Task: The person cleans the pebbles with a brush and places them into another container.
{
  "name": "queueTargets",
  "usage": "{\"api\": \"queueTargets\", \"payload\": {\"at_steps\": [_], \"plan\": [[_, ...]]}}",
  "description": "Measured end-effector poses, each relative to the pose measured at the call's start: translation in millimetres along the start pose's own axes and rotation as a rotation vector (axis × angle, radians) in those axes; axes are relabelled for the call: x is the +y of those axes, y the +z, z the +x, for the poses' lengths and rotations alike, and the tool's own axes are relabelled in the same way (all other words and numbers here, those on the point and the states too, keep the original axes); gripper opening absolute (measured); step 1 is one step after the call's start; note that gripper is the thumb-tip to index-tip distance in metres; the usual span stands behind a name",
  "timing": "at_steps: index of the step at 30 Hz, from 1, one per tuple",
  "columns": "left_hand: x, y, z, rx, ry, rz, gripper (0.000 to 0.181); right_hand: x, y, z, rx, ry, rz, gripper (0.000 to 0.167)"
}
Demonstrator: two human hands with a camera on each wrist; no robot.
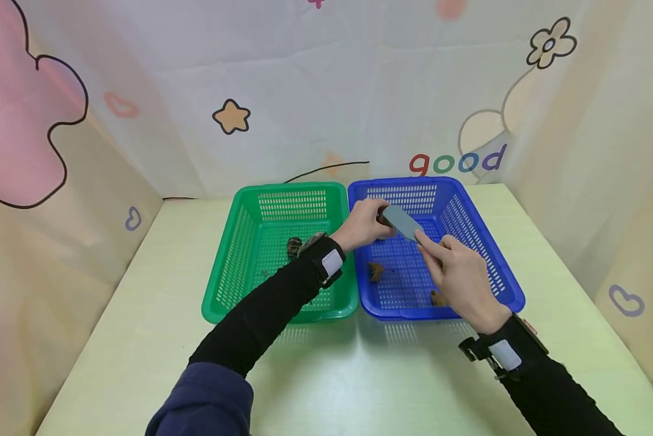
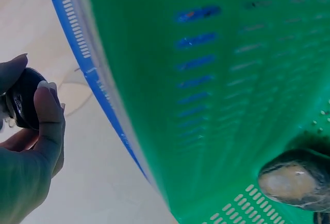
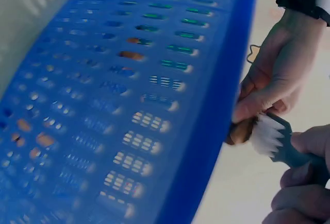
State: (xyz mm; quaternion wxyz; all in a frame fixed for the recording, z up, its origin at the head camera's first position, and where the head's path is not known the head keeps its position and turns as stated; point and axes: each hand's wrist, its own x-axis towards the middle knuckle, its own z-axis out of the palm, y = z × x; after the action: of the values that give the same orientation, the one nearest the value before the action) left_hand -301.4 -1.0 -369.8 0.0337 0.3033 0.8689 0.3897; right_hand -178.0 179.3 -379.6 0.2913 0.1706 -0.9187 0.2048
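My left hand holds a dark brown rounded lump between thumb and fingers, above the blue basket. Whether the lump is a stone or a shell, I cannot tell. A brush with a flat grey-green back is gripped in my right hand. Its white bristles meet the side of the lump in the right wrist view. Two brown pieces, one on the left and one near the front, lie on the blue basket's floor.
A green basket stands directly left of the blue one. Inside it lie a striped dark piece and a dark lump with a pale patch. Both baskets rest on a pale table, with a printed cloth behind.
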Motion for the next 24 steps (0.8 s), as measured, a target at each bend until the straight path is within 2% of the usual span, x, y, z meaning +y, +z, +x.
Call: {"api": "queueTargets", "payload": {"at_steps": [5, 8, 12, 15, 19, 22, 24], "plan": [[-0.6, -0.8, -0.4, -0.008, -0.015, 0.004, 0.035, 3, -5, -1.6, 0.033, 0.052, -0.059, 0.031], [2.9, 0.4, -0.6, -0.024, 0.006, -0.001, 0.035, 3, -2, 3.0, 0.058, 0.076, -0.055, 0.03], [1.4, 0.8, -0.6, -0.012, 0.018, -0.009, 0.033, -1, 2, 0.4, 0.024, 0.03, -0.011, 0.033], [-3.9, -2.3, -2.0, 0.01, -0.013, 0.0, 0.035, 0, -2, -7.1, -0.009, 0.01, -0.018, 0.034], [-6.5, -9.2, -5.1, 0.017, -0.058, 0.013, 0.046, 10, -6, -9.3, 0.013, 0.068, -0.052, 0.031], [-5.7, -10.4, -6.5, 0.01, -0.056, 0.016, 0.05, 14, -6, -4.2, 0.05, 0.112, -0.032, 0.031], [-5.9, -8.2, -7.2, 0.001, -0.044, 0.021, 0.044, 12, -3, -0.6, 0.043, 0.109, -0.001, 0.032]]}}
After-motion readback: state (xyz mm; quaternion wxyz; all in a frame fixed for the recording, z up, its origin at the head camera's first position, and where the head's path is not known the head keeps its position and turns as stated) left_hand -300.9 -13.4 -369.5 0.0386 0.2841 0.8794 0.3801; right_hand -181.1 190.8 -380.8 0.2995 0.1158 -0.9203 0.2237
